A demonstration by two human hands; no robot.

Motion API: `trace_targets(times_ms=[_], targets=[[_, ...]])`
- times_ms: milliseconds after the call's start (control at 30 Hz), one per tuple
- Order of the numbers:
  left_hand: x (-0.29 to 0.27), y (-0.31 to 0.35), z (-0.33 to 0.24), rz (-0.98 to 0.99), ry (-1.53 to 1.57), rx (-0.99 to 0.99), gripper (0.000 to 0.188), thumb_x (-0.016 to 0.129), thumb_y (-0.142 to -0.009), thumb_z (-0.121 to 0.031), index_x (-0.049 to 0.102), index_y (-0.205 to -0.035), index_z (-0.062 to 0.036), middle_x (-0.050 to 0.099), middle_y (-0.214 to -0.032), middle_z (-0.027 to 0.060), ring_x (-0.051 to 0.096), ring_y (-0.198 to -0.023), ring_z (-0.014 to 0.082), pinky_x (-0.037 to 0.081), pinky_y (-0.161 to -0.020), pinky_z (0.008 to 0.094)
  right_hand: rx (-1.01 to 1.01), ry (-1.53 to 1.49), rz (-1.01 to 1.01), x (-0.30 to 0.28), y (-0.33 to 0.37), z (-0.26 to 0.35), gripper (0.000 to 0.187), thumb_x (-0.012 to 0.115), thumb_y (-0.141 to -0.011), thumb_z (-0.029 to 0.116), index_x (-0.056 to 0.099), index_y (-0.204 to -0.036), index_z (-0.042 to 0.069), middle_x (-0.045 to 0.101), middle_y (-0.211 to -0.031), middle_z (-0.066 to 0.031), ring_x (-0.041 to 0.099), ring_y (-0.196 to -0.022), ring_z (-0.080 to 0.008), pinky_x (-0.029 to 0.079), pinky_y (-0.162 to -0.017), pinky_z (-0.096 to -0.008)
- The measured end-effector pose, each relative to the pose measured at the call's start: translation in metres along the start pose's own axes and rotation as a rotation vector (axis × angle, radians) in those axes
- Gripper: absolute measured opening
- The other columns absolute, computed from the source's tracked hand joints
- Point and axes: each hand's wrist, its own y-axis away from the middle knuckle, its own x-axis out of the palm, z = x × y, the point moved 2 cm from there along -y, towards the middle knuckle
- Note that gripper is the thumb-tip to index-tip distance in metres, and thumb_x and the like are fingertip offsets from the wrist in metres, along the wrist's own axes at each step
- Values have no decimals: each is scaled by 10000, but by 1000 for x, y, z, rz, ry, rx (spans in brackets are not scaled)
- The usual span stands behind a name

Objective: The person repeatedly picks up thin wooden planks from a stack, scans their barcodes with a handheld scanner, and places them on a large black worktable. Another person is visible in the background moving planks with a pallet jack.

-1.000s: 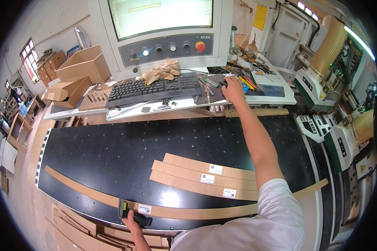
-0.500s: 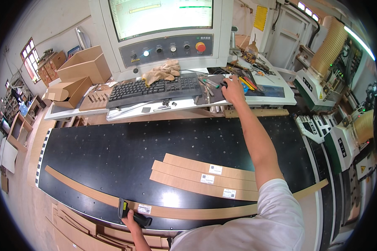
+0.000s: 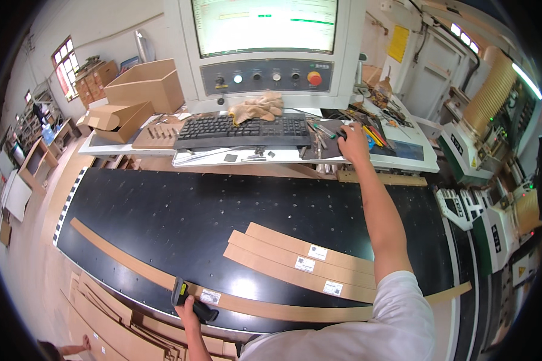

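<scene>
My left hand point(image 3: 188, 311) is closed round the grip of a black handheld barcode scanner point(image 3: 180, 291). The scanner's head is over a long, narrow wood strip point(image 3: 265, 308), just left of the white label point(image 3: 210, 296) on it. Far to the right, my right hand point(image 3: 357, 146) rests with curled fingers over a dark computer mouse point(image 3: 342, 134) on the cluttered desk. Three shorter wood strips point(image 3: 271, 246), each labelled, lie together on the black work table point(image 3: 162, 204); my right arm covers their right ends.
A lit monitor point(image 3: 265, 24) stands above a button panel with a red knob point(image 3: 314, 78). A keyboard point(image 3: 241, 130), gloves point(image 3: 256, 108) and tools point(image 3: 376, 135) crowd the desk. Machine heads point(image 3: 494, 240) stand at right. Another person's hand point(image 3: 83, 346) is near stacked boards point(image 3: 108, 325) at lower left.
The view has shifted, so the desk sits lower and further right. A small box now shows on the monitor. Another person's hand has appeared at lower left. Both my hands keep their holds.
</scene>
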Motion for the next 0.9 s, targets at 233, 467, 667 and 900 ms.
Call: trace_targets(times_ms=[233, 467, 667, 900], targets=[[8, 26, -32, 163, 31, -155, 344, 647, -871, -269, 544, -1062, -2, 630, -796, 103, 668, -645, 210, 547, -546, 294, -37, -4, 34, 2, -2, 0, 355, 627, -833, 199, 678, -1164, 83, 542, -1276, -145, 512, -1173, -373, 445, -1015, -444], [24, 90, -3, -210, 265, -150, 319, 640, -894, -219, 537, -1109, -6, 593, -764, 100, 595, -585, 187, 524, -542, 305, -78, -11, 31, 6, -3, 3, 358, 616, -839, 213, 683, -1172, 98, 554, -1268, -150, 525, -1130, -381, 450, -989, -453], [33, 77, 6, -349, 282, -93, 306, 645, -908, -242, 540, -1067, -3, 589, -751, 94, 579, -551, 185, 497, -526, 303, -144, -56, -170, -6, -2, 8, 402, 631, -832, 218, 636, -1207, 72, 545, -1268, -162, 515, -1140, -399, 428, -992, -469], [39, 77, 4, -400, 236, -18, 260, 656, -915, -256, 584, -961, -10, 599, -736, 79, 572, -542, 171, 487, -520, 294, -639, -473, -307, -34, 123, -10, 264, 692, -733, 74, 604, -979, 39, 614, -1032, -131, 583, -1000, -360, 449, -844, -460]])
